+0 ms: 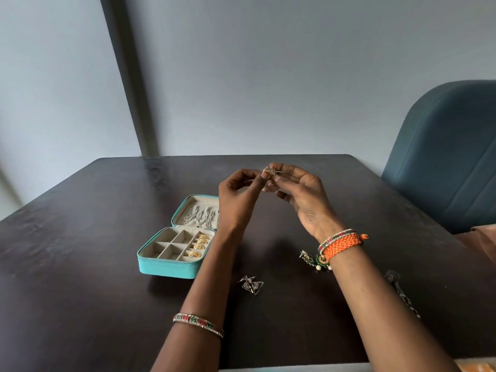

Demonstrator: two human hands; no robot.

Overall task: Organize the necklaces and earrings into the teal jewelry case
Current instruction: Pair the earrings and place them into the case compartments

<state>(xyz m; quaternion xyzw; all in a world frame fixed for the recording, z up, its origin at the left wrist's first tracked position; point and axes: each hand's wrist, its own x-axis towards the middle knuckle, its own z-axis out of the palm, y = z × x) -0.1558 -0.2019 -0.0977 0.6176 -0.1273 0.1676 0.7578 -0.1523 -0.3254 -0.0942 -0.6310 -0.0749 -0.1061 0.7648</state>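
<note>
The teal jewelry case point(166, 268) lies open on the dark table, left of centre. Its lid point(179, 210) holds silver chains point(201, 217), and gold earrings point(198, 245) fill its right-hand column of compartments. Above the table and to the right of the case, my left hand point(239, 196) and my right hand point(300, 191) meet and both pinch a small sparkly gold earring point(269, 171) between their fingertips. A silver triangular earring pair point(251, 284) lies on the table in front of me. Green and gold earrings with pearls point(312, 260) sit partly hidden under my right wrist.
A dark chain piece point(401, 294) lies on the table point(80, 291) at the right. A blue upholstered chair point(451, 157) stands past the table's right edge. The table's far edge meets a grey wall.
</note>
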